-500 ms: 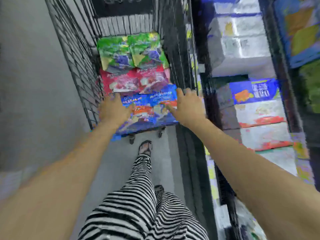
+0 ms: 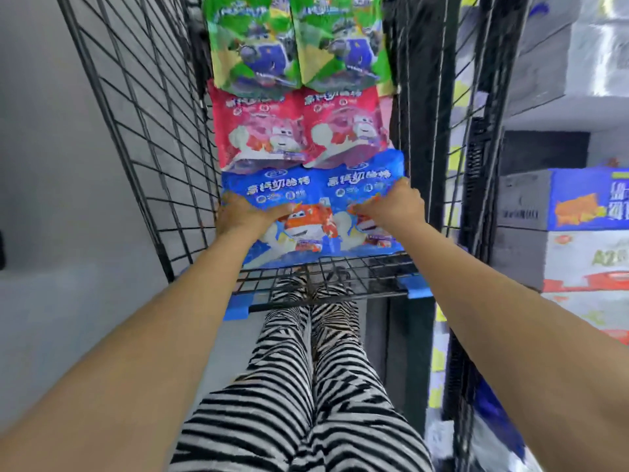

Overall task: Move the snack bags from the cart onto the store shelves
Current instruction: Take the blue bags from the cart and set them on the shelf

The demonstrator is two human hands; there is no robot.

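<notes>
A black wire cart (image 2: pixel 143 137) holds snack bags in three rows. Blue bags (image 2: pixel 306 185) lie nearest, red bags (image 2: pixel 299 127) behind them, green bags (image 2: pixel 296 42) farthest. My left hand (image 2: pixel 238 216) grips the left edge of the blue bags, fingers curled over the pack. At their right side my right hand (image 2: pixel 391 206) pinches the same blue bags. The bags still rest on the cart's wire floor.
Store shelves (image 2: pixel 558 117) stand to the right, holding white, blue and red-white cartons (image 2: pixel 585 202). A grey wall or floor lies to the left. My striped trousers and feet are below the cart's near edge (image 2: pixel 326 284).
The view has moved closer over the cart. Both hands went from resting flat on the blue bags to closing their fingers on them.
</notes>
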